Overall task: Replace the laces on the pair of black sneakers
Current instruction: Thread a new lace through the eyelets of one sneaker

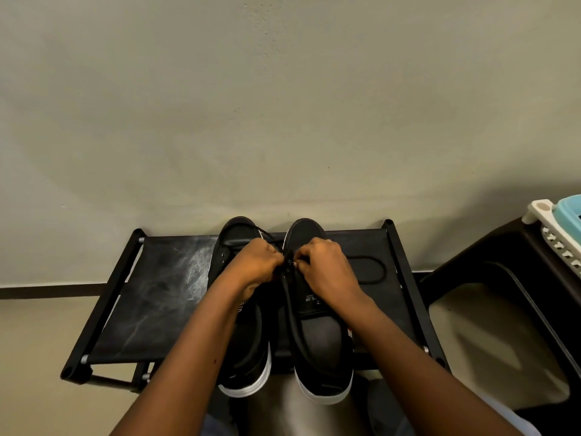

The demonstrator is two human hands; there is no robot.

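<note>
Against a plain pale wall (pixel 283 105), a low black rack (pixel 151 294) with a fabric shelf stands on the floor, its tubular frame showing at the corners. To the right of it sits a dark stool or bin (pixel 515 309), and on top of that, at the picture's edge, a white and light-blue plastic basket (pixel 559 228).

Two black sneakers with white soles lie side by side on the shelf, toes toward the wall and heels hanging over the near edge. The left sneaker (pixel 245 350) is partly covered by the left forearm; the right sneaker (pixel 323 347) shows its grey insole and a printed tongue label.

Both forearms reach in from the bottom of the frame and meet over the gap between the shoes. The left hand (pixel 256 261) has its fingers curled, its grip closed on a black lace (pixel 290 313) near the eyelets of the right sneaker. The right hand (pixel 323 265) pinches the same lace, fingertips almost touching those of the left hand. From there the lace runs down along the inner edge of the right sneaker.

A second black lace (pixel 374 272) lies in a loop on the shelf, just right of the right sneaker.
</note>
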